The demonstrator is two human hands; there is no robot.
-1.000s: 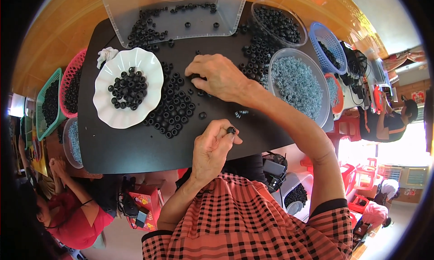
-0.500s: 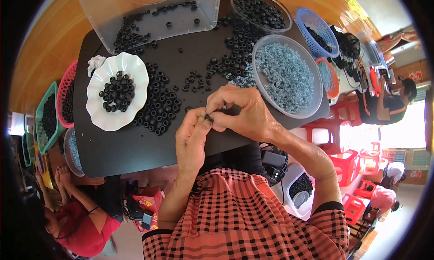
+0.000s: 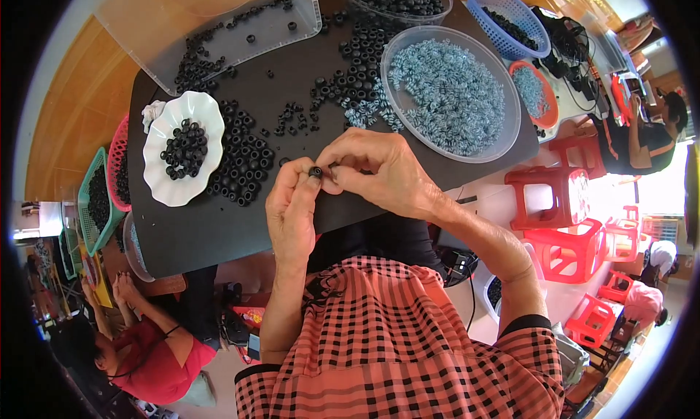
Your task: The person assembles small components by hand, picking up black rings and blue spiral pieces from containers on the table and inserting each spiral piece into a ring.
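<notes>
My right hand [image 3: 383, 165] has come in, seemingly pinching a dark bit [image 3: 333, 166], beside my left hand [image 3: 290, 213], which tip-pinches a black bead [image 3: 315, 172], presumably for control.

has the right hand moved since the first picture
Yes: judged against the black table, the right hand has come from the small black pieces toward the near edge, beside the left hand.

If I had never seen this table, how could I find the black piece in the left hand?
Start at the dark table, near the edge closest to the checked shirt. Above it, the left hand and right hand are close together; the black piece is pinched in the left one. Unlike the loose black pieces beside the white plate, it is held up.
</notes>
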